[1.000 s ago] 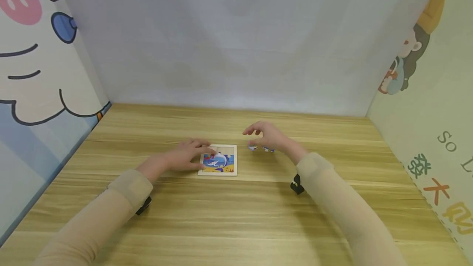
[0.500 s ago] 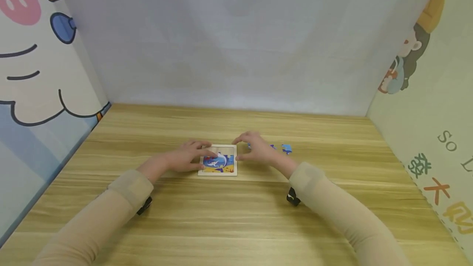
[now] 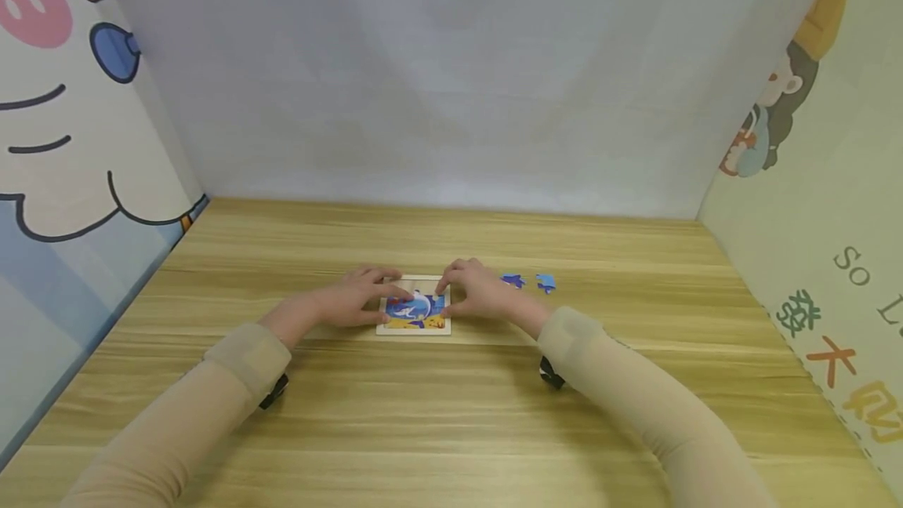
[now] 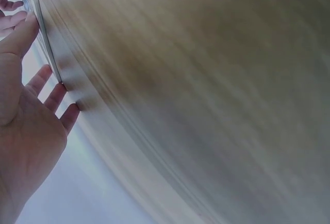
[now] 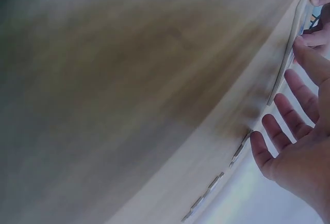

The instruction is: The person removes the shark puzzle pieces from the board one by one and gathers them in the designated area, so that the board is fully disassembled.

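A small framed jigsaw puzzle (image 3: 416,332) lies on the wooden table, its picture a dolphin over yellow seabed. Bare backing shows along the picture's upper part. My left hand (image 3: 350,299) rests over the frame's left side, thumb near the lower left corner and a finger reaching onto the picture. From the other side, my right hand (image 3: 482,290) reaches over the right border, thumb and forefinger touching the puzzle's right part. Its other fingers are spread loosely in the right wrist view. Two loose blue puzzle pieces, one (image 3: 513,281) beside the right hand and another (image 3: 545,283) farther right, lie flat.
The wooden tabletop (image 3: 423,422) runs back to a pale grey cloth wall (image 3: 451,85). Cartoon-printed panels stand on either side, a white and blue panel (image 3: 63,179) at left and a cream panel (image 3: 811,241) at right.
My right hand has come left and down from above the loose pieces to the puzzle's right part, uncovering the two pieces at right. The left hand stays on the frame.
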A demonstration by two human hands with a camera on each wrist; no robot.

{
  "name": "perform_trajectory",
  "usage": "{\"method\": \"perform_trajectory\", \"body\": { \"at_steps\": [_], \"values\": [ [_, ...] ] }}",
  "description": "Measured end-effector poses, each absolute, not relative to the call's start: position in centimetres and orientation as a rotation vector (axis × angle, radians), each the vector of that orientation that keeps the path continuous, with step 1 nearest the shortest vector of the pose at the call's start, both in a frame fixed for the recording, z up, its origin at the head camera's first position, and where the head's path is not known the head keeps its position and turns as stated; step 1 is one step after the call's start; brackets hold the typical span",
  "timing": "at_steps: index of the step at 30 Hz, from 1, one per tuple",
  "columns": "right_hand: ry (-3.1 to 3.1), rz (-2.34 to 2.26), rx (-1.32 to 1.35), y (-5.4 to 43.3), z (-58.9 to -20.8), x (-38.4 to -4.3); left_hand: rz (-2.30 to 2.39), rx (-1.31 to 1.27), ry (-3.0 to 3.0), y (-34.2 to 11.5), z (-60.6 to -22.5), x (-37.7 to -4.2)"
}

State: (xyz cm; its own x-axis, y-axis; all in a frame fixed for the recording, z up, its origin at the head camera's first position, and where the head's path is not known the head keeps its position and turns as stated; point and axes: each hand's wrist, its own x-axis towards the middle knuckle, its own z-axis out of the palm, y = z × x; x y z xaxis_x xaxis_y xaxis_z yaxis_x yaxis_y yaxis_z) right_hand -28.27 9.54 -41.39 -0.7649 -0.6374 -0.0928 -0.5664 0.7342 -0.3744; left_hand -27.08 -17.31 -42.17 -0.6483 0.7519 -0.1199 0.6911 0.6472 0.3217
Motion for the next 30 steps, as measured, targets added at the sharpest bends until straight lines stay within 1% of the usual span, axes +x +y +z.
{"method": "perform_trajectory", "body": {
  "at_steps": [20, 26, 30],
  "values": [
    [2.757, -0.515, -0.980, 9.61, -41.82, -28.21, 0.384, 1.166, 2.625, -17.20, -42.35, -27.23],
    [2.746, -0.662, -1.010, 9.62, -41.75, -28.18, 0.387, 1.154, 2.630, -17.28, -42.27, -27.21],
    [2.696, -0.821, -0.940, 9.52, -41.61, -28.07, 0.383, 1.152, 2.634, -17.26, -42.21, -27.18]
  ]
}}
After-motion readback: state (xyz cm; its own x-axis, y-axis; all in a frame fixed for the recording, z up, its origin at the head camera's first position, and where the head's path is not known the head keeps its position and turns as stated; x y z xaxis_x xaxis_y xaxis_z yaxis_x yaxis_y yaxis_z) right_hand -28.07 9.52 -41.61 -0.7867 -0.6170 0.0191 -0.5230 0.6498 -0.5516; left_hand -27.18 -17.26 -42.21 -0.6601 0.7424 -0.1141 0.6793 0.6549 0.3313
